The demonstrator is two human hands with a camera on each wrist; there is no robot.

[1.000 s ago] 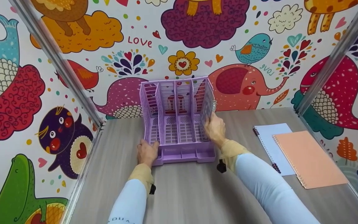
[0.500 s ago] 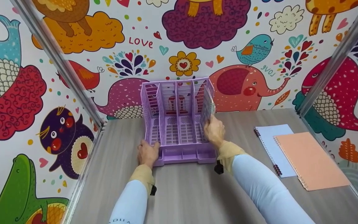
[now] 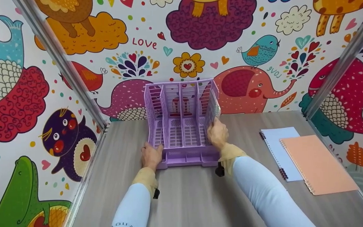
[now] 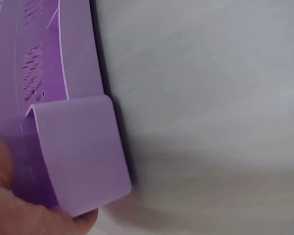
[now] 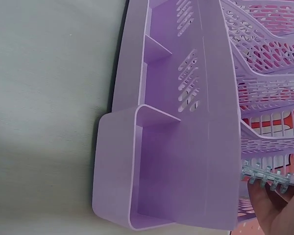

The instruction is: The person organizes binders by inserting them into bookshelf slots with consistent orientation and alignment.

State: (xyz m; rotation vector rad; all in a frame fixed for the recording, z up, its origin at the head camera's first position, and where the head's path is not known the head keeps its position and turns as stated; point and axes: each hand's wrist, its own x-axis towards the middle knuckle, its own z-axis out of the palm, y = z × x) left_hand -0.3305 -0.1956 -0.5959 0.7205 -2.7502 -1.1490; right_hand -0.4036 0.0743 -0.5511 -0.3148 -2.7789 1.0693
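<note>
Since the earlier frame, the right hand [image 3: 218,134] has shifted slightly toward nine o'clock, pinching a notebook [image 3: 214,108] near its clear coils [image 5: 269,176]. It stands in the rack's [image 3: 181,152] three o'clock slot, probably light and stiff; take the spine, since coils could snag that perforated lilac plastic. The left hand [image 3: 151,155] grips the seven o'clock corner. At four o'clock lie a pale blue notebook [image 3: 273,148] and a peach notebook [image 3: 318,164].

Left forearm [image 3: 133,201] extends forward, slanting slightly inward; left wrist [image 3: 145,178] banded in beige, left hand [image 3: 151,156] gripping, thumb apart from fingers. Right forearm [image 3: 265,186] comes in at a stronger slant from lower right; right wrist [image 3: 232,154] likewise banded. Right hand [image 3: 218,134] reaches farther forward than the left, its fingers curled in a pinch. Hands well apart.
</note>
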